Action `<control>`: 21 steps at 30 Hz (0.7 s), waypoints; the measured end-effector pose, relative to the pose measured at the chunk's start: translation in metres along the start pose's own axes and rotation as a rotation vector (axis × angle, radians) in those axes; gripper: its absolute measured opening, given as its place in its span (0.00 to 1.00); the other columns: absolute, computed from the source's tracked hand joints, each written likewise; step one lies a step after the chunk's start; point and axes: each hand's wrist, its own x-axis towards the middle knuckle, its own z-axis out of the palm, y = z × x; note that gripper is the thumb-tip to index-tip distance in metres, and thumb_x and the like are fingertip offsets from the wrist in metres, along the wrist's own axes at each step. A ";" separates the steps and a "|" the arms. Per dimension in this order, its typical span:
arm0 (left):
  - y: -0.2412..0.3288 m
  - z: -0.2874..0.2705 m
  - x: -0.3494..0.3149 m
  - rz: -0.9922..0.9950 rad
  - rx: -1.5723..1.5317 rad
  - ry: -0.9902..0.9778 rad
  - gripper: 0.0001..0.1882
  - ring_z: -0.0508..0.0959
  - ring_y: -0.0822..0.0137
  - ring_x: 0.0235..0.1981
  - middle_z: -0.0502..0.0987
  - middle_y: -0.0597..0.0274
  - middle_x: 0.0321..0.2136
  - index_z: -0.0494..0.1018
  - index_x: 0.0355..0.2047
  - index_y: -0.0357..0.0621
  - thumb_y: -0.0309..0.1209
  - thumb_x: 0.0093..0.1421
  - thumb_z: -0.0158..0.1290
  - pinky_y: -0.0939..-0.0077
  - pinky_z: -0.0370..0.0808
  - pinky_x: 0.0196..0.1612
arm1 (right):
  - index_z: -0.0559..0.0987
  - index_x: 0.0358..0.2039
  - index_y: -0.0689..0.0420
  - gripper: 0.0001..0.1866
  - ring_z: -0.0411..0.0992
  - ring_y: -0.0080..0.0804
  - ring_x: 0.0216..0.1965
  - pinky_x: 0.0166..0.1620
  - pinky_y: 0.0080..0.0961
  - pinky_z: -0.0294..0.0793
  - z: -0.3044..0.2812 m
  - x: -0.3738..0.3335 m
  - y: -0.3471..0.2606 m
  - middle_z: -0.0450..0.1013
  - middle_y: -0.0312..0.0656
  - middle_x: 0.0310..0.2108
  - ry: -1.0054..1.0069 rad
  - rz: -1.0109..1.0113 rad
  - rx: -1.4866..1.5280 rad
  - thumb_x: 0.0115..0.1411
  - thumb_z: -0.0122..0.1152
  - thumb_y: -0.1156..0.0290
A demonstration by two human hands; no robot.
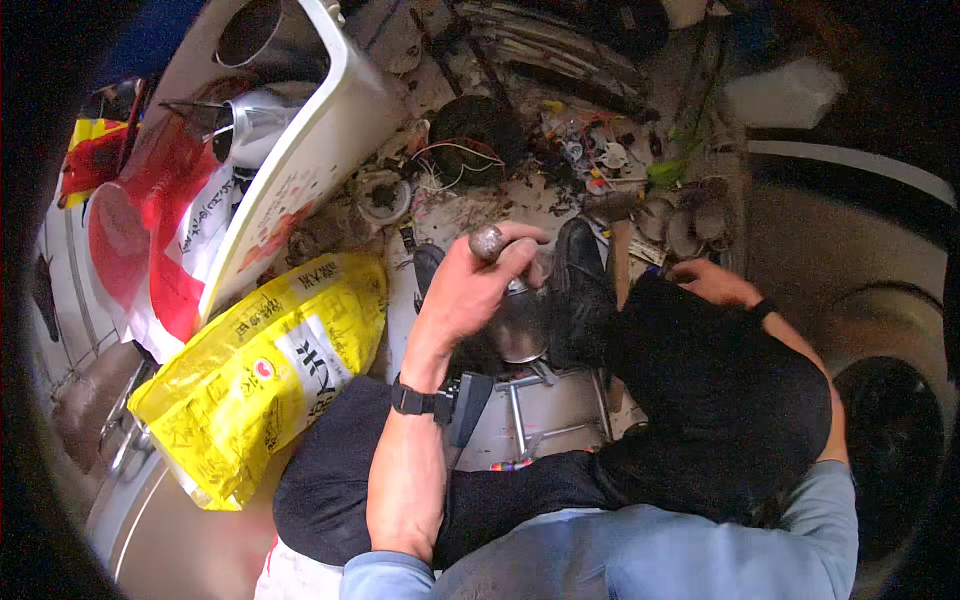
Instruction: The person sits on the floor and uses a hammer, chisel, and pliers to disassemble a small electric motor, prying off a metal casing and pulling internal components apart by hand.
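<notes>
My left hand is closed around an upright handle with a rounded, speckled metal end that sticks up above the fist. Its lower part is hidden by the hand. Just below, between my black shoes, sits a shiny rounded metal piece; whether it joins the handle, I cannot tell. Past my right knee, my right hand reaches down with curled fingers beside a narrow wooden strip. My knee partly covers what those fingertips hold or touch. Several round grey pieces lie just beyond them.
At the left stand a yellow printed bag and a tilted white plastic panel. Wires, a pale ring and small scraps litter the ground ahead. A metal-legged frame is between my legs.
</notes>
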 end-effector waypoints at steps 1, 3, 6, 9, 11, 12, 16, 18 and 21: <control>-0.003 0.000 0.001 -0.031 -0.035 0.056 0.13 0.78 0.75 0.35 0.82 0.66 0.30 0.81 0.46 0.39 0.35 0.72 0.54 0.77 0.75 0.44 | 0.77 0.57 0.59 0.23 0.79 0.50 0.49 0.53 0.42 0.78 0.033 0.025 0.030 0.80 0.52 0.50 -0.005 -0.009 0.013 0.64 0.64 0.63; -0.009 0.008 0.007 -0.057 -0.083 0.094 0.13 0.77 0.77 0.33 0.81 0.68 0.28 0.81 0.42 0.38 0.35 0.72 0.54 0.78 0.74 0.41 | 0.77 0.57 0.61 0.24 0.78 0.56 0.50 0.52 0.46 0.79 0.074 0.045 0.074 0.79 0.55 0.51 0.321 0.026 0.019 0.63 0.63 0.64; -0.028 -0.005 -0.007 -0.086 0.060 0.240 0.14 0.73 0.79 0.28 0.77 0.71 0.24 0.82 0.36 0.38 0.36 0.71 0.54 0.80 0.69 0.34 | 0.76 0.57 0.62 0.26 0.77 0.60 0.52 0.53 0.48 0.78 0.079 0.067 -0.029 0.77 0.57 0.52 0.245 0.310 0.030 0.62 0.63 0.62; -0.033 0.009 0.004 0.072 -0.134 0.494 0.15 0.69 0.79 0.24 0.74 0.73 0.21 0.81 0.32 0.39 0.37 0.71 0.54 0.80 0.63 0.28 | 0.75 0.58 0.61 0.28 0.77 0.58 0.53 0.55 0.48 0.77 0.071 0.059 -0.031 0.78 0.58 0.51 0.233 0.492 0.023 0.60 0.64 0.60; -0.054 -0.009 -0.015 0.037 -0.173 0.479 0.18 0.69 0.73 0.24 0.71 0.67 0.20 0.73 0.25 0.40 0.37 0.72 0.51 0.74 0.66 0.30 | 0.75 0.58 0.61 0.28 0.77 0.58 0.51 0.54 0.48 0.77 0.094 0.086 -0.050 0.78 0.59 0.49 0.240 0.504 0.016 0.60 0.65 0.59; -0.053 -0.010 -0.019 0.038 -0.222 0.453 0.21 0.69 0.69 0.24 0.69 0.64 0.19 0.69 0.22 0.40 0.36 0.72 0.49 0.71 0.67 0.31 | 0.74 0.58 0.61 0.29 0.78 0.59 0.50 0.53 0.49 0.77 0.097 0.086 -0.048 0.78 0.61 0.48 0.285 0.563 -0.022 0.60 0.65 0.59; -0.055 -0.004 -0.017 0.108 -0.333 0.444 0.21 0.65 0.67 0.21 0.63 0.65 0.17 0.63 0.20 0.43 0.36 0.72 0.48 0.68 0.66 0.31 | 0.73 0.59 0.61 0.30 0.78 0.59 0.50 0.51 0.50 0.77 0.092 0.096 -0.028 0.78 0.63 0.47 0.343 0.338 0.088 0.60 0.66 0.58; -0.054 0.000 -0.025 0.104 -0.301 0.453 0.21 0.63 0.67 0.21 0.62 0.66 0.17 0.61 0.20 0.45 0.34 0.72 0.47 0.67 0.65 0.30 | 0.73 0.59 0.60 0.30 0.78 0.58 0.50 0.51 0.48 0.77 0.108 0.110 -0.026 0.78 0.63 0.48 0.553 0.322 0.099 0.61 0.65 0.57; -0.053 0.004 -0.023 0.131 -0.271 0.474 0.20 0.66 0.67 0.21 0.64 0.65 0.17 0.63 0.21 0.43 0.34 0.72 0.48 0.68 0.66 0.30 | 0.68 0.65 0.60 0.36 0.75 0.52 0.55 0.58 0.47 0.74 0.100 0.129 -0.017 0.74 0.55 0.57 0.389 0.335 0.458 0.62 0.69 0.57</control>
